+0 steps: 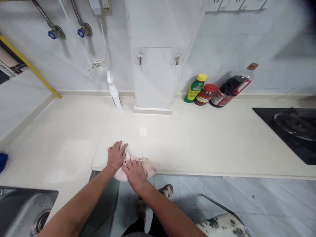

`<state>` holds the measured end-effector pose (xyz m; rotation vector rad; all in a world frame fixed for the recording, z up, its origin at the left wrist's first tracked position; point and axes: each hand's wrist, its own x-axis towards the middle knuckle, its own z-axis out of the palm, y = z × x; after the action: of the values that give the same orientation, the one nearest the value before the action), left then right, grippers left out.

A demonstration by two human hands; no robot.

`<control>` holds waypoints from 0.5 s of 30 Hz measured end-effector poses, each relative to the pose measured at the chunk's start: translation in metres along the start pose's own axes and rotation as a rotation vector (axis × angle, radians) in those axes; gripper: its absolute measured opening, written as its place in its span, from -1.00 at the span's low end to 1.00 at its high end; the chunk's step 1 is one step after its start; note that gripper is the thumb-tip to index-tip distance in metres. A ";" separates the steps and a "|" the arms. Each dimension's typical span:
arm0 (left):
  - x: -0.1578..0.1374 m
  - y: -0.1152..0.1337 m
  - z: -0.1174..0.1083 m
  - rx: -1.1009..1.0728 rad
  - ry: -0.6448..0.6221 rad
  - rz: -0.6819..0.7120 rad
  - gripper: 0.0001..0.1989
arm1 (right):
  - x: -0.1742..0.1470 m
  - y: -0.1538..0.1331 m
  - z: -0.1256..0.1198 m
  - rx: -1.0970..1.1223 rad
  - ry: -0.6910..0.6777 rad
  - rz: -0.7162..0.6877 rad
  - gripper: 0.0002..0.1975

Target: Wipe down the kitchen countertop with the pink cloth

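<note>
Looks like a wiping step to me: the pale pink cloth (147,167) is at 7 o'clock from mid-view, bunched on the worktop (209,141) and drooping over its front edge. Left hand (116,158) is palm down, fingers spread wide, at the cloth's 10 o'clock side. Right hand (135,173) is on top, fingers slightly curled; can't tell if they're gripping or just pressing. Imo the next stroke calls for even pressure from both 2 hands.
</note>
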<state>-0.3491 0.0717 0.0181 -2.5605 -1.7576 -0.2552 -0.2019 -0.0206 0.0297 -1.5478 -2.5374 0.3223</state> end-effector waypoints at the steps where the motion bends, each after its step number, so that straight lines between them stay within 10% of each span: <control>1: 0.000 0.000 0.000 0.001 0.003 -0.002 -0.56 | -0.004 0.006 0.000 0.005 0.003 -0.005 -0.72; 6: 0.000 0.004 0.001 0.005 0.016 -0.014 -0.57 | -0.075 0.073 -0.002 0.012 0.031 0.206 -0.71; 15: 0.001 0.004 0.004 0.014 0.002 -0.022 -0.57 | -0.254 0.279 -0.038 -0.311 -0.062 0.671 -0.55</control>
<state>-0.3443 0.0713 0.0141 -2.5319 -1.7813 -0.2454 0.1615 -0.1189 -0.0109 -2.5209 -2.0971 0.0398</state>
